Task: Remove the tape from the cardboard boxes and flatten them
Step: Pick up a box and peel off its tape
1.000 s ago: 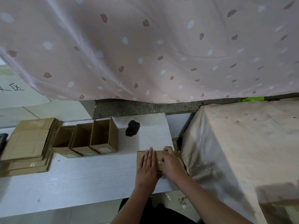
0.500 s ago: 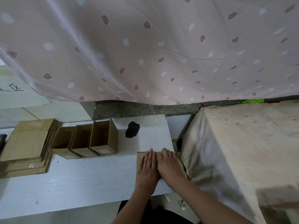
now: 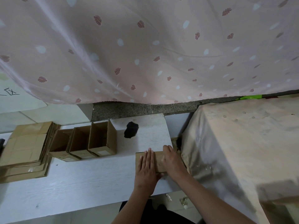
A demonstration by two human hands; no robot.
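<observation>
A flattened cardboard box (image 3: 159, 161) lies at the right end of the white table (image 3: 80, 183). My left hand (image 3: 146, 167) presses flat on its left part with straight fingers. My right hand (image 3: 173, 162) lies flat on its right part, fingers pointing away from me. Three open brown boxes (image 3: 84, 143) stand side by side near the table's middle. A stack of flattened boxes (image 3: 25, 149) sits at the left end.
A black crumpled object (image 3: 131, 132) lies behind the hands on the table. A large block under a beige cloth (image 3: 242, 143) stands close on the right. A pink patterned curtain (image 3: 145, 46) hangs behind. Tape scraps (image 3: 183, 202) lie on the floor.
My right hand has gone from curled at the box's far right corner to lying flat on the cardboard. The left hand has stayed pressed in place.
</observation>
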